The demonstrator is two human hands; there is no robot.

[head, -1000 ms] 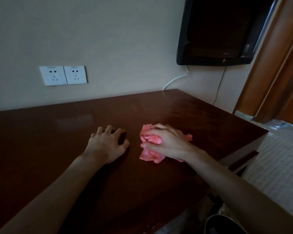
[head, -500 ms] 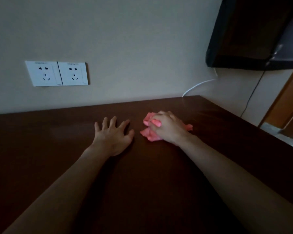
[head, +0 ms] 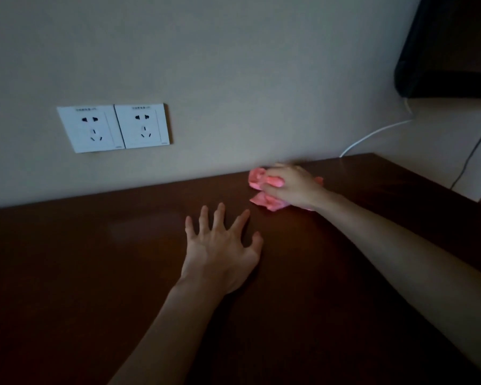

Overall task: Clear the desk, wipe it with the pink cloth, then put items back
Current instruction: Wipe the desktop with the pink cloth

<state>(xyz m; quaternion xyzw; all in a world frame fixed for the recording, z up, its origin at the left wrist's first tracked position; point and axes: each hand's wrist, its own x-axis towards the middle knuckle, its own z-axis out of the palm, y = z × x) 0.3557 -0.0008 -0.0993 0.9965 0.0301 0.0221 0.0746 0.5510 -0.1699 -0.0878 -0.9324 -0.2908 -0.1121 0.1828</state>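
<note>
A dark brown wooden desk (head: pixel 95 273) fills the lower part of the view. My right hand (head: pixel 295 187) is shut on the crumpled pink cloth (head: pixel 261 180) and presses it onto the desk close to the back edge by the wall. Part of the cloth is hidden under my fingers. My left hand (head: pixel 220 251) lies flat on the desktop with its fingers spread, nearer to me and to the left of the cloth. It holds nothing.
Two white wall sockets (head: pixel 114 127) sit on the beige wall above the desk at the left. A black wall-mounted screen (head: pixel 450 45) hangs at the top right, with a white cable (head: pixel 372 134) and a dark cable (head: pixel 472 154) running down beside the desk's right end.
My right hand has pushed the pink cloth away from me, from mid-desk to the back edge by the wall. My left hand spread its fingers flat. The view shifted left and closer.
</note>
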